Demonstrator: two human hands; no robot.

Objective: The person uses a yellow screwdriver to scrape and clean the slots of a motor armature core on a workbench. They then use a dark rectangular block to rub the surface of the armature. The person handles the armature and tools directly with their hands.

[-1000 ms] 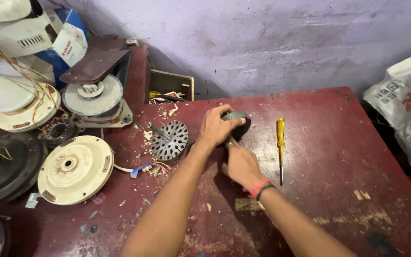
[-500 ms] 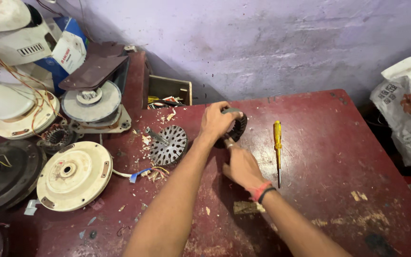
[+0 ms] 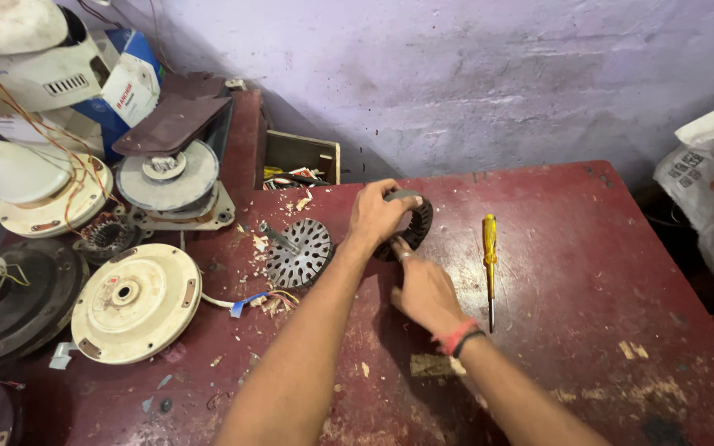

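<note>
1. Stator ring (image 3: pixel 411 221) tilted on edge on the red table (image 3: pixel 588 272), just left of the yellow screwdriver (image 3: pixel 489 260).
2. Left hand (image 3: pixel 378 216) clamped over the ring's top rim.
3. Right hand (image 3: pixel 425 291) closed, finger pressed against the lower rim.
4. Probably heavy, rigid steel; slotted inner edge likely sharp.
5. Best gripped around the outer rim.

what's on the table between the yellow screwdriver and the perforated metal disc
In the head view, the dark ring-shaped stator sits there, gripped by the left hand, with the right hand just below it. Screwdriver lies right of them, disc left.
</note>
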